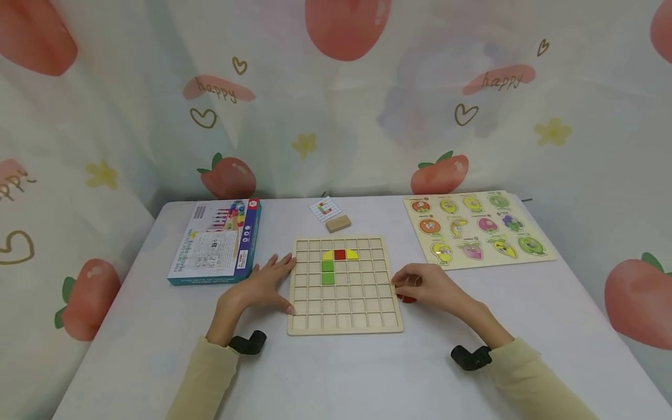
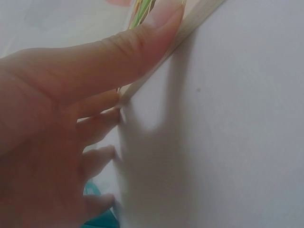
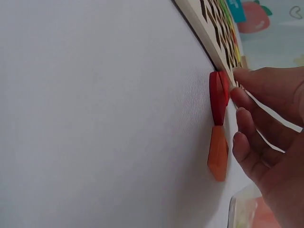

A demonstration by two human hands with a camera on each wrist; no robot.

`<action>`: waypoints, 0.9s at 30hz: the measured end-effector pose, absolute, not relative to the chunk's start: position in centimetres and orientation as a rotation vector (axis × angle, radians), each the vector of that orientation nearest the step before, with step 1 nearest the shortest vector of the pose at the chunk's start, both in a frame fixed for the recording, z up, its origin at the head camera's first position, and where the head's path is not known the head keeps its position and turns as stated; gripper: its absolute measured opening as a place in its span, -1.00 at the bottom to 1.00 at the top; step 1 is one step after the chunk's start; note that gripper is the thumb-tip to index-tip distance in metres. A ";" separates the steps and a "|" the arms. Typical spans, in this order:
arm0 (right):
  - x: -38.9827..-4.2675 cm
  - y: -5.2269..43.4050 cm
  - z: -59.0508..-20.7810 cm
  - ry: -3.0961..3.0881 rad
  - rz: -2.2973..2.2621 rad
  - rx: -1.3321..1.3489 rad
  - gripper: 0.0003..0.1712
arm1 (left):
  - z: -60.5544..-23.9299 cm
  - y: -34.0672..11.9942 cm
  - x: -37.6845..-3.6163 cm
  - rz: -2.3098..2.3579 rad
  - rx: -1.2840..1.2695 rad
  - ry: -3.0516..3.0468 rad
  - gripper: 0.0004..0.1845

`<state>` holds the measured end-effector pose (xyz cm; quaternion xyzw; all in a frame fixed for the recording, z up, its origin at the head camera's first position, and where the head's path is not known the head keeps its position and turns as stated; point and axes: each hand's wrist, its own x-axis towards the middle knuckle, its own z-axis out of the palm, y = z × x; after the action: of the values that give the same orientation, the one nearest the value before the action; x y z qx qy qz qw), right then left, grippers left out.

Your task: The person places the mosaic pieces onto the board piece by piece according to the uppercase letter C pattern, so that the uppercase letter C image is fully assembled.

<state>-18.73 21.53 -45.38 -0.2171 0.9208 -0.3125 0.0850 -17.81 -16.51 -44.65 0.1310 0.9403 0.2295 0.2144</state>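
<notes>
Just left of the square wooden grid board (image 1: 367, 291) is my left hand (image 1: 261, 286), fingers spread, with its thumb and fingertips at the board's edge. Two green squares (image 1: 328, 272), a red square (image 1: 340, 255) and yellow rounded pieces (image 1: 352, 255) sit in its cells. Curved fingers of my right hand (image 1: 433, 286) meet the board's right edge. By those fingertips, a red block (image 3: 218, 97) lies on the table, touching an orange block (image 3: 218, 154) in the right wrist view. I cannot tell whether the thumb and finger pinch a red piece.
A picture card (image 1: 325, 209) and a small wooden block (image 1: 338, 223) lie behind the board. A flat box (image 1: 210, 239) is at the back left, and a fruit puzzle board (image 1: 467, 239) at the back right. A printed cloth (image 1: 336, 128) hangs behind the table.
</notes>
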 end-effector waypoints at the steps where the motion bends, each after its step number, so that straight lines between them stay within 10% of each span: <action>1: -18.7 21.7 -45.4 2.753 -0.920 -0.640 -0.83 | -44.6 -16.5 -17.8 0.637 0.361 2.608 0.18; 27: -19.0 21.6 -45.2 2.715 -0.896 -0.545 -0.81 | -44.4 -16.4 -17.7 0.687 0.346 2.594 0.17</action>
<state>-19.01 21.62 -45.23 -0.1858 0.9266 -0.3059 0.1152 -17.66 -16.42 -44.38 0.1250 0.9361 0.2478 0.2161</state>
